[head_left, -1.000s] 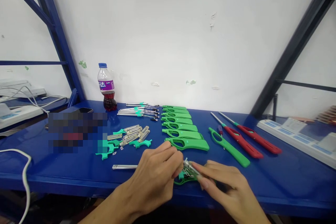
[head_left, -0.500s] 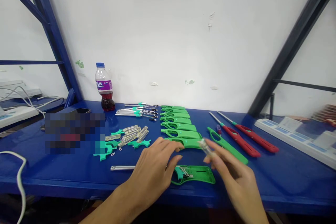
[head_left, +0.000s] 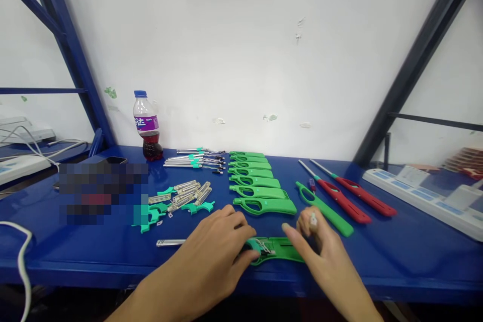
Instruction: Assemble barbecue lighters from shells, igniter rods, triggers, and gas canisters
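An open green lighter housing half [head_left: 285, 250] lies at the table's front, with a metal tube [head_left: 169, 243] extending left. Inside it are a teal trigger [head_left: 253, 245] and pale wires. My left hand [head_left: 221, 249] covers its left part, finger and thumb closed about the trigger area. Over the housing's right end, my right hand [head_left: 320, 246] curls its fingers round a small clear fuel tank, whose pale end [head_left: 313, 220] shows; the rest is hidden. The right thumb points toward the housing.
Several green housing halves [head_left: 269, 206] lie stacked in a row behind. Left are clear fuel tanks [head_left: 184, 196], teal triggers [head_left: 196, 208] and metal tubes [head_left: 184, 162] with wires. Red lighters [head_left: 343, 201], a screwdriver [head_left: 312, 184] and a power strip [head_left: 422, 206] lie right. A bottle [head_left: 151, 136] stands back left.
My left hand has come down onto the trigger area of the housing. My right hand has lowered, and the fuel tank has turned within its curled fingers. The view has shifted slightly.
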A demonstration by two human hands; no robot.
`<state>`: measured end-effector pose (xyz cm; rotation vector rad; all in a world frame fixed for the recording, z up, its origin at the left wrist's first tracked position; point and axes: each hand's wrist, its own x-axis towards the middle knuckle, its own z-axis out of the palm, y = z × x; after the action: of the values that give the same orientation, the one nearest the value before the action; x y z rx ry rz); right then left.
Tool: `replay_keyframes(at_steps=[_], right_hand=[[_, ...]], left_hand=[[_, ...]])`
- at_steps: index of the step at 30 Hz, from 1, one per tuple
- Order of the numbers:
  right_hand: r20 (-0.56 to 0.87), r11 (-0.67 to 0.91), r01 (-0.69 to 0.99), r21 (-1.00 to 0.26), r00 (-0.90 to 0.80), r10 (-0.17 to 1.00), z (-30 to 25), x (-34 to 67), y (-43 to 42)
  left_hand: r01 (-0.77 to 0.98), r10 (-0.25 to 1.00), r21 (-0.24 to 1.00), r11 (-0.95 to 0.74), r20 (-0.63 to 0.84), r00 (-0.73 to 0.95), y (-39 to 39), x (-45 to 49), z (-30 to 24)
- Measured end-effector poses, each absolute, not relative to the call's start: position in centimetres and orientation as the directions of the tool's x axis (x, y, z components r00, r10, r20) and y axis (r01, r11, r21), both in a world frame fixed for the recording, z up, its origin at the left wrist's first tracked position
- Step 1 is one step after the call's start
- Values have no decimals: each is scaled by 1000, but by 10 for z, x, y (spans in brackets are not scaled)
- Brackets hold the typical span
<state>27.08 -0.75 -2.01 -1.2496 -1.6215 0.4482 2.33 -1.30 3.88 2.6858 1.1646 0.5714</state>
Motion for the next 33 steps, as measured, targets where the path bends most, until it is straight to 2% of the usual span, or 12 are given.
replay_keyframes(at_steps=[2, 6, 9, 14, 20, 25, 30, 33], right_hand=[[496, 460, 529, -713, -84, 865, -15, 268, -6], [342, 531, 496, -687, -424, 839, 3, 265, -5], [277, 547, 498, -673, -516, 811, 12, 265, -3], [267, 555, 497, -667, -537, 801, 14, 265, 4], [366, 639, 456, -620, -552, 749, 5, 264, 7], [444, 681, 482, -551, -522, 728, 2, 263, 5], [585, 773, 421, -474, -505, 634, 3, 261, 4], [602, 784, 428, -450, -503, 620, 3, 260, 5]], left_hand=[[686, 727, 243, -685, 273, 630, -15, 25, 35], [698, 719, 183, -692, 256, 646, -16, 28, 30], [709, 731, 185, -681, 227, 643, -16, 29, 30], [706, 749, 251, -662, 204, 630, -17, 31, 29], [725, 776, 280, -630, 185, 603, -22, 29, 28], [733, 759, 199, -651, 194, 621, -18, 34, 28], [747, 747, 123, -654, 264, 610, -10, 39, 22], [750, 740, 102, -653, 296, 604, -3, 42, 16]])
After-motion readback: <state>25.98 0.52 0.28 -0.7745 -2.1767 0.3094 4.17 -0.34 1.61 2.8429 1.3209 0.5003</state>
